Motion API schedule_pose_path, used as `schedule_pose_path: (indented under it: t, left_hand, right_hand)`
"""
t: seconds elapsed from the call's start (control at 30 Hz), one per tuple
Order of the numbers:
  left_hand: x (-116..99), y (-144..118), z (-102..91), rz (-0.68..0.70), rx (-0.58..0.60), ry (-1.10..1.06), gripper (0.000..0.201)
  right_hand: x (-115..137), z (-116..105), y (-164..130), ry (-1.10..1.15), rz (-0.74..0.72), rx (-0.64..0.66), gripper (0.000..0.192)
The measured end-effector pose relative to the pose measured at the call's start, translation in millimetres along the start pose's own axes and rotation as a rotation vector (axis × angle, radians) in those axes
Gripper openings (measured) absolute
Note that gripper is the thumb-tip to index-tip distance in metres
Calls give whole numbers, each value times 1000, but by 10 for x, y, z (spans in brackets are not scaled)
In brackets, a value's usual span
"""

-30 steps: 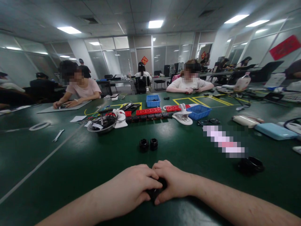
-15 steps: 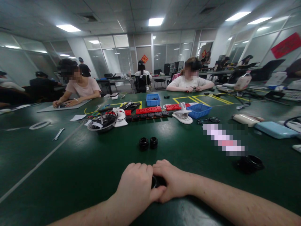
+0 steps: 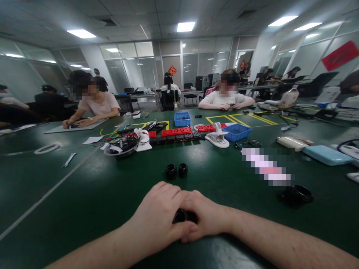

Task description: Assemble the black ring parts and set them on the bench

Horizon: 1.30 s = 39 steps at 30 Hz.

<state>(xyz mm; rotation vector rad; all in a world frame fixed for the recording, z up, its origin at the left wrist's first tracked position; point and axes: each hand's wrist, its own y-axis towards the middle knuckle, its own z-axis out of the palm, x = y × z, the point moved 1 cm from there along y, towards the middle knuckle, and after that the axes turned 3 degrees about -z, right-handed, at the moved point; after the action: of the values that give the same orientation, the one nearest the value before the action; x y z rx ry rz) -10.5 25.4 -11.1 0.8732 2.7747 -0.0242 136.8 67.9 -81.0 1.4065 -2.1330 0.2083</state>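
My left hand (image 3: pixel 161 215) and my right hand (image 3: pixel 206 215) meet low in the middle of the view, both closed around one small black round part (image 3: pixel 181 216) that shows only between the fingers. Most of that part is hidden by my hands. Two more black round parts (image 3: pixel 176 170) stand side by side on the green table (image 3: pixel 84 194) a little beyond my hands, untouched.
A black ring-shaped part (image 3: pixel 298 194) lies to the right. Farther off are a bowl of cables (image 3: pixel 121 146), red and black blocks (image 3: pixel 177 134), two blue bins (image 3: pixel 237 132), a white clip (image 3: pixel 217 138), a wrench (image 3: pixel 68 160). People sit across the table.
My left hand has shifted forward over the right one, fingers wrapping further round the black part. The part stays held between both hands.
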Motion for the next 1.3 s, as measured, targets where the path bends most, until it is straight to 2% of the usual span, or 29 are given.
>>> schedule_pose_path:
  t: [0.07, 0.13, 0.2, 0.27, 0.47, 0.8, 0.97, 1.1, 1.3]
  left_hand:
    - [13, -24, -110, 122, 86, -128, 28]
    - [31, -51, -189, 187, 193, -198, 32]
    - [55, -71, -227, 199, 265, -200, 38]
    - [79, -76, -231, 186, 287, -178, 39]
    - [73, -29, -159, 115, 271, -134, 35]
    - [-101, 23, 4, -122, 236, 192, 29]
    - [-156, -11, 179, -142, 57, 333, 28]
    - [-149, -10, 245, -158, -24, 302, 29]
    - [-99, 31, 177, -157, 9, 239, 35]
  right_hand:
    - [-1, 3, -1, -3, -2, 6, 42]
    - [-3, 7, 2, -20, -8, 22, 39]
    - [-6, 8, 5, -39, -3, 39, 37]
    - [-7, 4, 5, -48, 5, 49, 36]
    - [8, -10, 0, -35, 22, 58, 40]
    - [16, -15, 7, -69, -1, 46, 39]
    - [9, -14, 19, -81, 16, 60, 36]
    - [8, -6, 22, -85, 11, 56, 37]
    - [13, -8, 17, -112, -5, 62, 39]
